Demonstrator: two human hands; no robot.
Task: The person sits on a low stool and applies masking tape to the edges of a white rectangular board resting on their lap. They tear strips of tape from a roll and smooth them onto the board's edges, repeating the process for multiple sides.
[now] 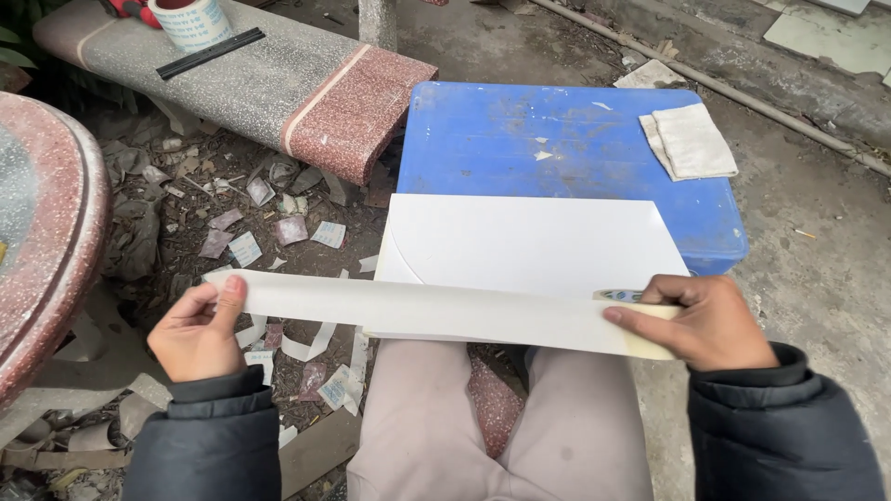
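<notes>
My left hand (198,331) pinches the free end of a long strip of wide pale tape (436,312) stretched across my lap. My right hand (707,322) grips the tape roll (620,296) at the strip's other end, mostly hidden under the fingers. Beneath the strip lies a white sheet of board (524,243) resting on a blue plastic stool (520,139) and my knees.
A folded beige cloth (689,141) lies on the stool's far right corner. A stone bench (251,79) at the upper left carries a second tape roll (190,20) and a black bar (210,53). A round stone table (51,241) stands left. Paper scraps (269,232) litter the ground.
</notes>
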